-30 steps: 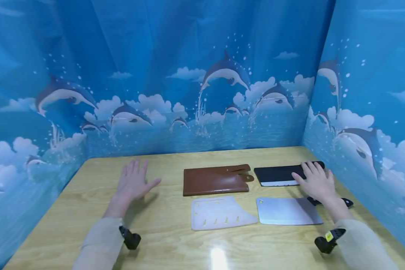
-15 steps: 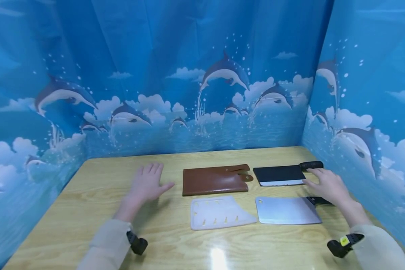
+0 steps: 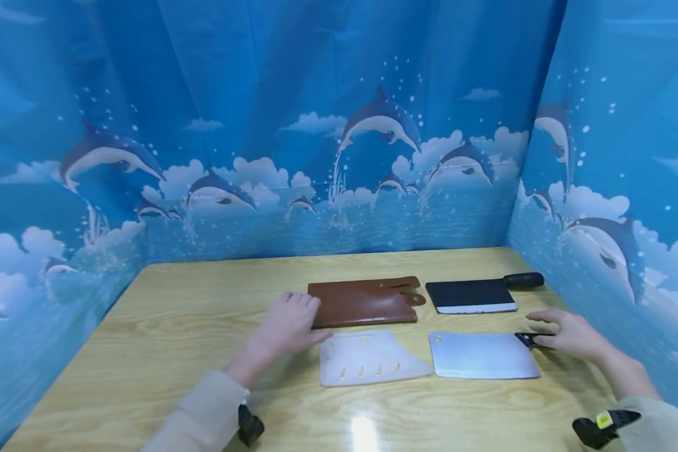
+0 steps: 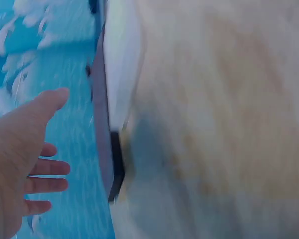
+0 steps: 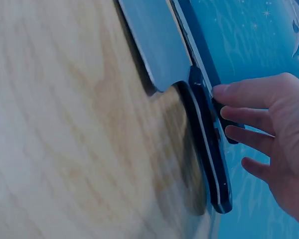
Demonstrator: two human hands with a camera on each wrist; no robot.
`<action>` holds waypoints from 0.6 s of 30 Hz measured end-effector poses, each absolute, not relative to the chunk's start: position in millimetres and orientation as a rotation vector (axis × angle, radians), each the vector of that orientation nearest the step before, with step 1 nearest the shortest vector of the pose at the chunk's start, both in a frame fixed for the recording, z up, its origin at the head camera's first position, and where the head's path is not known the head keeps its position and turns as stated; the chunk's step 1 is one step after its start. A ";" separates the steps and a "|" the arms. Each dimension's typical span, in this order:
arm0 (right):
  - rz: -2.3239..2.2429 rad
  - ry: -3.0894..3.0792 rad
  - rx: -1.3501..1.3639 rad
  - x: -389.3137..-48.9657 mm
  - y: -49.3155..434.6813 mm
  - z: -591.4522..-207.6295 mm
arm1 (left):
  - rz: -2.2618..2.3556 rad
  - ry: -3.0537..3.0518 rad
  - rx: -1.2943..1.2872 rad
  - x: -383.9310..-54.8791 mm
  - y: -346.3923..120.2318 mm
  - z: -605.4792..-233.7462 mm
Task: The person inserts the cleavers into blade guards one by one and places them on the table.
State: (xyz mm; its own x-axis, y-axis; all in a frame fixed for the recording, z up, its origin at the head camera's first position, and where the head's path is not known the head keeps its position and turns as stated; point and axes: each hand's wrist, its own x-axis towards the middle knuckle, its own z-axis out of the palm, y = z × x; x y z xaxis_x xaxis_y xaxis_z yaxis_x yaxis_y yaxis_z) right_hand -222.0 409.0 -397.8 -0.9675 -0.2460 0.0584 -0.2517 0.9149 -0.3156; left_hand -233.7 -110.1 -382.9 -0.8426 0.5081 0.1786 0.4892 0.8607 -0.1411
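My left hand (image 3: 285, 326) hovers by the left ends of a brown leather knife sheath (image 3: 361, 304) and a white plastic blade guard (image 3: 367, 367). Its fingers are loosely bent in the left wrist view, holding nothing. A silver cleaver (image 3: 480, 356) lies flat on the right, blade to the left. Over its black handle (image 5: 209, 154) is my right hand (image 3: 576, 337), thumb and fingers spread and slightly bent. In the right wrist view they look apart from the handle. Behind lies a second cleaver with a black blade (image 3: 469, 295), pale edge and black handle (image 3: 523, 280).
All the items lie on a light wooden table (image 3: 203, 295). A blue curtain (image 3: 294, 138) printed with dolphins stands along the back and sides of the table. The right wall (image 3: 616, 251) is close to my right hand.
My left hand has moved right, to the sheath and blade guard. My right hand has gone from above the black cleaver towards me, to the silver cleaver's handle. The items lie unmoved.
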 end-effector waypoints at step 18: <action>0.416 -3.109 0.484 -225.6 396.1 -409.7 | 0.114 -3.109 -1.079 -214.0 -69.0 -404.9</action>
State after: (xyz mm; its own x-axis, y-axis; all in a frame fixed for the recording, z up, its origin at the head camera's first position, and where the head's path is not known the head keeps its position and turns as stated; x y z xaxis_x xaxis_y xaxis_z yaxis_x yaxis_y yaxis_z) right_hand -225.6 396.1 -409.7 -0.9529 -0.3031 0.0085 -0.2947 0.9190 -0.2617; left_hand -214.0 -69.0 -404.9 -0.7752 0.6100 -0.1644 0.6204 0.7841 -0.0160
